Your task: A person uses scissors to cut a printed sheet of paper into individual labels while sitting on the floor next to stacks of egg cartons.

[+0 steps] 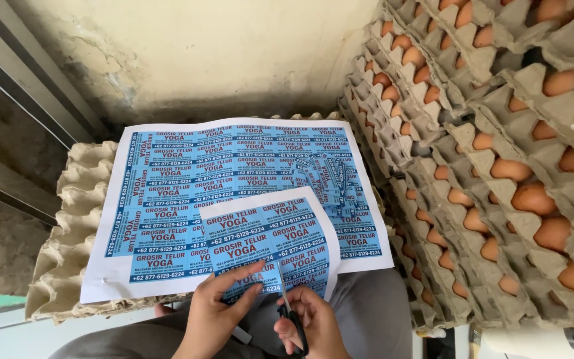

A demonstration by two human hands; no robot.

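My left hand pinches the near edge of a small sheet of blue printed labels, thumb on top. My right hand grips black-handled scissors, whose blades point up into the near edge of that sheet. Beneath it lies a large white sheet of the same blue labels, spread over a stack of empty cardboard egg trays. A loose heap of cut label strips rests on the right part of the large sheet.
Tall stacks of cardboard trays filled with brown eggs rise along the right side. A rough pale wall stands behind, with a metal door frame at the left. My grey-clad lap is below.
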